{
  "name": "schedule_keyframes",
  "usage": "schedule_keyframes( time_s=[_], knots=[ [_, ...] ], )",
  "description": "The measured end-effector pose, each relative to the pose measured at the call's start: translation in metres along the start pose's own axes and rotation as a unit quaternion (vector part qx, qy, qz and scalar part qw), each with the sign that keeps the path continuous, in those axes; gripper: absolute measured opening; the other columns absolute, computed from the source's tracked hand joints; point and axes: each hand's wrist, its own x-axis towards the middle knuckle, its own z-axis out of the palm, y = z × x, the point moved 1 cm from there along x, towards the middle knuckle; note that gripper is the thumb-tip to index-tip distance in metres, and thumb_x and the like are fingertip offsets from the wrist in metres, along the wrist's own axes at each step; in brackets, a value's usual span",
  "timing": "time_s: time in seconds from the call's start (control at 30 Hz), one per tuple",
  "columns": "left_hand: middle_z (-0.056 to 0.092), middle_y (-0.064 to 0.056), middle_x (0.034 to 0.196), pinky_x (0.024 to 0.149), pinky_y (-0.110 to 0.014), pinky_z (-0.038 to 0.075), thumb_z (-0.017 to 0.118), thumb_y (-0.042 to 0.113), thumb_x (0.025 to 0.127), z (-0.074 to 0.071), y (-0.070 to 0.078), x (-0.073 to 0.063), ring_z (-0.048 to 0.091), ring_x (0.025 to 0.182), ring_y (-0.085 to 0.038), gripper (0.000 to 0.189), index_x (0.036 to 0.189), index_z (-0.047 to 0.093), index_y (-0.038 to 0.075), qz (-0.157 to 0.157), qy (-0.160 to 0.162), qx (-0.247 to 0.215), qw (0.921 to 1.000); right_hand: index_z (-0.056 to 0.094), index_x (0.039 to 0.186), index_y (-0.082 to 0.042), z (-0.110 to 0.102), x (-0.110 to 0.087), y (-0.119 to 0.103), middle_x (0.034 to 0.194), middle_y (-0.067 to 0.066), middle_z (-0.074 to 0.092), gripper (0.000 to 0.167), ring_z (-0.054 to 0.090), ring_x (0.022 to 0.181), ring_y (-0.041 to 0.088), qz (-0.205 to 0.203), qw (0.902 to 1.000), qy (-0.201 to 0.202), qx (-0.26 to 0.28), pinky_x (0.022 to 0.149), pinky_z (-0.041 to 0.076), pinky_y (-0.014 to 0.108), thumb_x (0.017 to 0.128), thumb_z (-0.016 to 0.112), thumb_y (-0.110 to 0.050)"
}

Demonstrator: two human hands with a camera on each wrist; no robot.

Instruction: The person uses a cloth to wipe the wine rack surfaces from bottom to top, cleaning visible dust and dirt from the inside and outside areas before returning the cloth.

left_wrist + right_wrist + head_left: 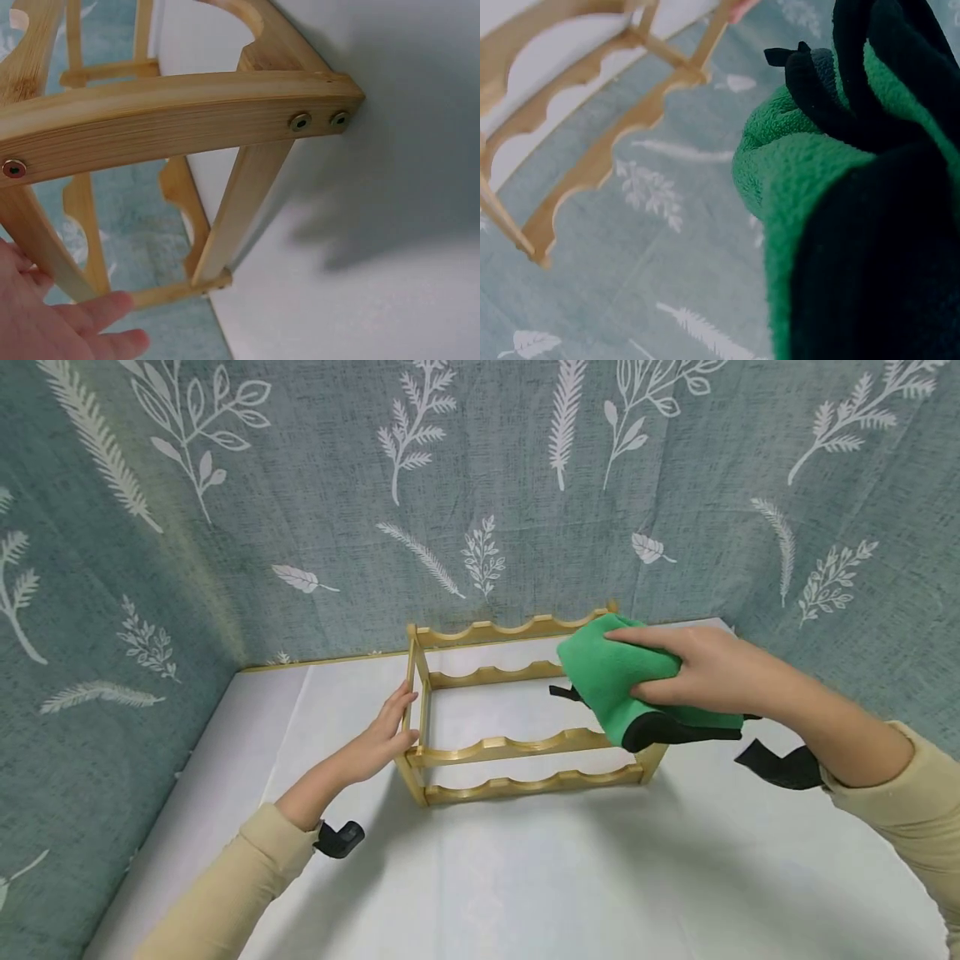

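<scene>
So the right hand has a solid grip on a green cloth, thumb on 1 side and fingers on the other, bunching it up. It's fuzzy, with thick black edging, and there's a small black tab poking out that shows up in the right wrist view too. From the head view it's up over the right end of a wooden rack and hides part of it. Can't tell from there if the 2 touch, but the right wrist view shows a gap between them.

Left hand is at the rack's left end, fingers loose and fairly straight, resting against the end frame. I'd call that grip relaxed, not clenched.

The rack stands upright on a white table, near the back edge. I count 4 wavy rails, 2 front and 2 back, and the left wrist view shows metal screws in an end bar.

Behind it all hangs a blue-green backdrop with white leaf prints. Both sleeves are beige.
</scene>
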Motion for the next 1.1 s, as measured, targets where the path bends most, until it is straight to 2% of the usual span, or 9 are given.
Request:
schedule_keyframes(
  time_s=[0.07,0.13,0.17,0.37,0.4,0.5,0.63,0.87,1.1],
  knots=[
    [-0.014,-0.011,0.152,0.103,-0.064,0.011,0.033,0.033,0.095,0.0,0.0,-0.003,-0.008,0.139,-0.036,0.067,0.147,0.003,0.004,0.002,-0.001,0.004,1.0,0.041,0.139,-0.028,-0.005,0.004,0.003,0.091,0.007,0.061,0.061,0.048,0.067,0.016,0.014,0.9999,0.0,0.001,0.06,0.037,0.032,0.083,0.063,-0.024],
    [-0.014,-0.012,0.152,0.103,-0.064,0.011,0.034,0.033,0.096,-0.002,0.0,-0.004,-0.007,0.138,-0.036,0.067,0.147,0.003,0.004,0.001,-0.006,0.003,1.0,0.039,0.14,-0.028,-0.008,0.01,0.004,0.069,0.003,0.052,0.061,0.043,0.058,0.016,0.029,0.9996,-0.003,0.0,0.057,0.034,0.032,0.083,0.062,-0.026],
    [-0.013,-0.012,0.152,0.103,-0.064,0.011,0.035,0.034,0.096,-0.003,0.001,-0.004,-0.007,0.138,-0.036,0.067,0.147,0.003,0.004,-0.001,-0.009,0.002,1.0,0.039,0.14,-0.028,-0.009,0.015,0.005,0.067,0.003,0.05,0.061,0.042,0.057,0.016,0.029,0.9996,-0.003,-0.002,0.056,0.034,0.032,0.084,0.062,-0.026],
    [-0.011,-0.015,0.152,0.103,-0.064,0.008,0.037,0.048,0.095,-0.013,0.008,0.006,-0.007,0.138,-0.038,0.077,0.147,0.001,0.004,-0.037,0.013,0.014,0.9991,0.037,0.141,-0.024,-0.004,0.066,0.003,0.085,0.008,0.06,0.061,0.048,0.065,0.021,0.022,0.9971,-0.014,-0.072,0.055,0.036,0.033,0.084,0.057,-0.027],
    [-0.012,-0.015,0.152,0.104,-0.064,0.006,0.038,0.05,0.094,-0.014,0.01,0.009,-0.008,0.138,-0.037,0.081,0.147,-0.001,0.003,-0.046,0.016,0.021,0.9986,0.037,0.142,-0.024,-0.001,0.078,0.002,0.083,0.008,0.059,0.061,0.047,0.065,0.021,0.018,0.9957,-0.022,-0.089,0.054,0.035,0.032,0.084,0.055,-0.027],
    [-0.018,-0.016,0.151,0.105,-0.063,0.003,0.044,0.053,0.091,-0.012,0.014,0.016,-0.012,0.138,-0.037,0.092,0.145,-0.008,0.001,-0.074,-0.001,0.042,0.9964,0.035,0.142,-0.023,0.013,0.11,0.003,0.071,0.006,0.052,0.061,0.043,0.062,0.021,0.009,0.9909,-0.048,-0.125,0.051,0.032,0.031,0.084,0.053,-0.025],
    [-0.023,-0.016,0.149,0.106,-0.06,0.008,0.056,0.044,0.086,-0.008,0.018,0.019,-0.012,0.137,-0.037,0.101,0.144,-0.013,-0.001,-0.095,-0.03,0.054,0.9936,0.035,0.143,-0.024,0.031,0.141,0.004,0.074,0.006,0.053,0.062,0.041,0.062,0.019,0.002,0.9879,-0.078,-0.134,0.051,0.032,0.031,0.083,0.053,-0.025],
    [-0.019,-0.018,0.15,0.106,-0.059,0.014,0.06,0.039,0.083,-0.002,0.023,0.011,-0.006,0.138,-0.039,0.102,0.144,-0.01,-0.003,-0.096,-0.026,0.071,0.9925,0.035,0.143,-0.025,0.055,0.161,-0.008,0.096,0.009,0.06,0.063,0.043,0.067,0.02,-0.016,0.9865,-0.115,-0.115,0.054,0.032,0.032,0.083,0.053,-0.025],
    [-0.018,-0.016,0.151,0.105,-0.06,0.016,0.058,0.041,0.084,0.007,0.03,-0.002,-0.002,0.137,-0.041,0.101,0.144,-0.01,-0.002,-0.1,-0.015,0.067,0.9926,0.036,0.142,-0.027,0.093,0.17,-0.029,0.11,0.009,0.062,0.058,0.049,0.073,0.019,-0.063,0.9743,-0.157,-0.148,0.056,0.035,0.03,0.086,0.054,-0.025]
  ],
)
